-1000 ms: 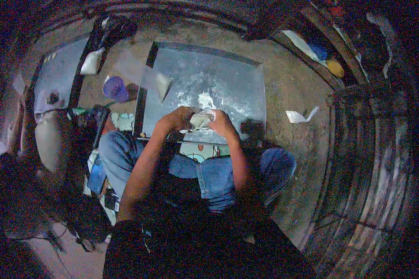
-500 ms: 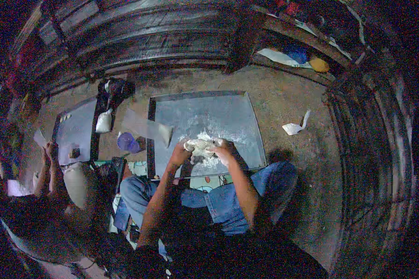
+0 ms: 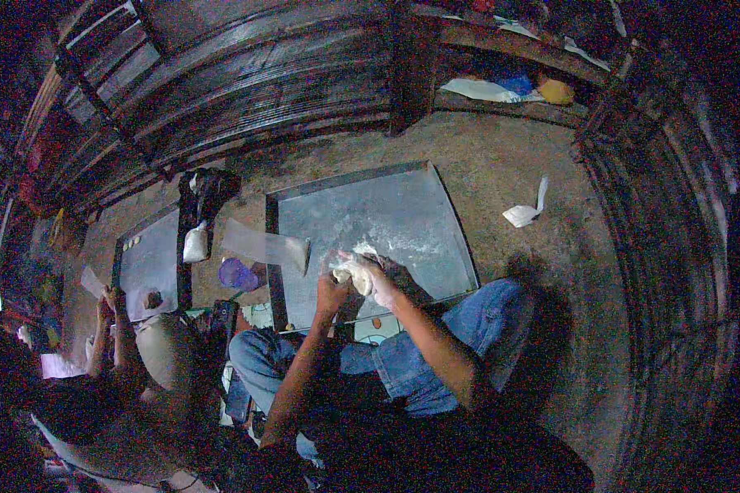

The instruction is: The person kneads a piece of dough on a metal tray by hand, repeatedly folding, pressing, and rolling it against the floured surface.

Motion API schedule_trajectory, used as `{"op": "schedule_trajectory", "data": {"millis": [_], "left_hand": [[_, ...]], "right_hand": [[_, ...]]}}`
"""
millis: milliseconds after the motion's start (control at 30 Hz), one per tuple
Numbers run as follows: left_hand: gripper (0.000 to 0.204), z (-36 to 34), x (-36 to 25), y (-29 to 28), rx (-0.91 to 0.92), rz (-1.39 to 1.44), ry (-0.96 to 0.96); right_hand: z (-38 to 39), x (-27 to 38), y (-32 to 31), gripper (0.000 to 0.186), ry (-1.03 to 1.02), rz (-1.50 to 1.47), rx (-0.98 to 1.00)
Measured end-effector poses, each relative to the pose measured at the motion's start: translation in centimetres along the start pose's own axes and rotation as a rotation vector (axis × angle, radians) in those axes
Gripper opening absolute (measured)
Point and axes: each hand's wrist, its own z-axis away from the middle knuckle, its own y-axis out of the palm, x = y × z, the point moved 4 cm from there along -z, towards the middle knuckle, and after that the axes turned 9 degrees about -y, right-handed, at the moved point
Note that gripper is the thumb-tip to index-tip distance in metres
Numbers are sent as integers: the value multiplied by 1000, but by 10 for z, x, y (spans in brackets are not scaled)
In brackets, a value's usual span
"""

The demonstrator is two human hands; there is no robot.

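My left hand (image 3: 330, 289) and my right hand (image 3: 375, 275) both grip a lump of pale, floury dough (image 3: 356, 281), fingers curled around it, above the lower middle of a shallow metal tray (image 3: 304, 214). Loose white flour (image 3: 411, 246) is smeared across the tray's surface. My right fingers lie over the top of the lump and partly hide it; dark shadow lies beside my hands. A clear plastic bag with pale powder in its end (image 3: 267, 246) lies over the tray's left edge, beside a purple container (image 3: 235, 274).
A co-worker's hands (image 3: 108, 300) hold something translucent at the left, by a second tray (image 3: 148, 246). A white bag (image 3: 196, 244) lies on dark cloth. A white object with a strip (image 3: 520, 215) lies on the floor at right. Wooden shelving (image 3: 510, 41) lines the back.
The view has tilted upward, showing more of the back wall. My hands stay on the dough; the right one has moved over it, toward the left, and the lump's shape has changed.
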Motion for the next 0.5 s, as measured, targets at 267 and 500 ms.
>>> {"op": "schedule_trajectory", "data": {"millis": [267, 500], "left_hand": [[56, -16, 26, 16, -50, -342, 164], [47, -23, 11, 32, 375, 51, -91]], "right_hand": [[-38, -33, -28, 26, -144, 521, -66], [-79, -33, -105, 23, -463, 749, -143]]}}
